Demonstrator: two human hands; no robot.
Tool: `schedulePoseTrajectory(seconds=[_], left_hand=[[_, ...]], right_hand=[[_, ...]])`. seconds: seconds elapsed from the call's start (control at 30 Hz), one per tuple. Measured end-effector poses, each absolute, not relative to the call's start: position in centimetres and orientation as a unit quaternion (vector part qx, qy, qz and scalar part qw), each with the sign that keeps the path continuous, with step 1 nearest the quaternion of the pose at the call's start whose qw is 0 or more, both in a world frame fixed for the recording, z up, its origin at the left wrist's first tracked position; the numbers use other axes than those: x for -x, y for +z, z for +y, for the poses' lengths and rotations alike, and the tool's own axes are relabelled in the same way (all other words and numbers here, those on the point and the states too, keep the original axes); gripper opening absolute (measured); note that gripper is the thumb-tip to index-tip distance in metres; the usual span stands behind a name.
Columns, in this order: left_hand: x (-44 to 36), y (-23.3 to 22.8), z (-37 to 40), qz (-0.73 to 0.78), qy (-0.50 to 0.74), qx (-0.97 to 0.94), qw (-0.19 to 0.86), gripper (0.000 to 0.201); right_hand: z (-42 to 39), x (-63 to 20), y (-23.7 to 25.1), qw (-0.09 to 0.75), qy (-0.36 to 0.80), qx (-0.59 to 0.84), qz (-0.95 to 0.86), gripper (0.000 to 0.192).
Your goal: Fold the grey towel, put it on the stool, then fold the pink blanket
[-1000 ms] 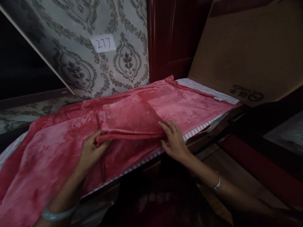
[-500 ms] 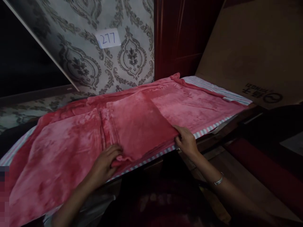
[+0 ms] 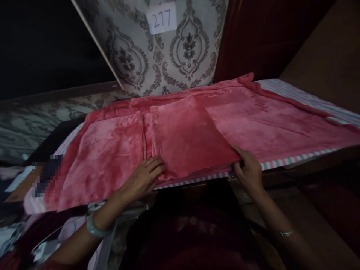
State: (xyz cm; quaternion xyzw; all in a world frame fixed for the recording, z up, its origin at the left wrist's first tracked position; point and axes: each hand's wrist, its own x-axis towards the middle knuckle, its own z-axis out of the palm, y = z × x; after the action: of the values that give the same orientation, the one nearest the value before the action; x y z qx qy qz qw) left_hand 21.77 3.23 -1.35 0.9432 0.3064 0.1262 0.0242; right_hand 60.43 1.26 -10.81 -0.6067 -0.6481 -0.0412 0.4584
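A pink fleece blanket (image 3: 194,138) lies over a striped sheet (image 3: 295,97), with a doubled-over section in the middle. At that section's near left corner, my left hand (image 3: 147,174) has its fingers curled over the fabric and the thumb low at the edge. My right hand (image 3: 249,168) pinches the near right corner of the same section between thumb and fingers. Flat parts of the blanket spread out on both sides. The layers under the fold show only as a thin edge at the front.
A dark screen-like panel (image 3: 50,48) stands at the back left. Behind the blanket is a patterned wall (image 3: 126,56) with a paper marked 277 (image 3: 162,18). To the right are a dark red door-like panel (image 3: 261,41) and brown cardboard (image 3: 326,56). Clutter lies below left.
The view has turned left and down, so everything sits further right and higher. The curled edge by my left hand now lies flatter. My right hand still pinches the corner.
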Motion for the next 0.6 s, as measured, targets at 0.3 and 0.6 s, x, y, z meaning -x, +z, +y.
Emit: schedulePoseTrajectory(seconds=[0.3,0.6], left_hand=[[-21.3,-1.6,1.8,0.348,0.109,-0.93,0.05,0.033],[-24.5,1.4,4.1,0.359,0.2,-0.896,0.169,0.042]], right_hand=[[0.9,-60.7,-10.6,0.439,-0.067,0.576,-0.686,0.051],[1.2,-60.6,-11.3,0.422,-0.072,0.572,-0.699,0.064]])
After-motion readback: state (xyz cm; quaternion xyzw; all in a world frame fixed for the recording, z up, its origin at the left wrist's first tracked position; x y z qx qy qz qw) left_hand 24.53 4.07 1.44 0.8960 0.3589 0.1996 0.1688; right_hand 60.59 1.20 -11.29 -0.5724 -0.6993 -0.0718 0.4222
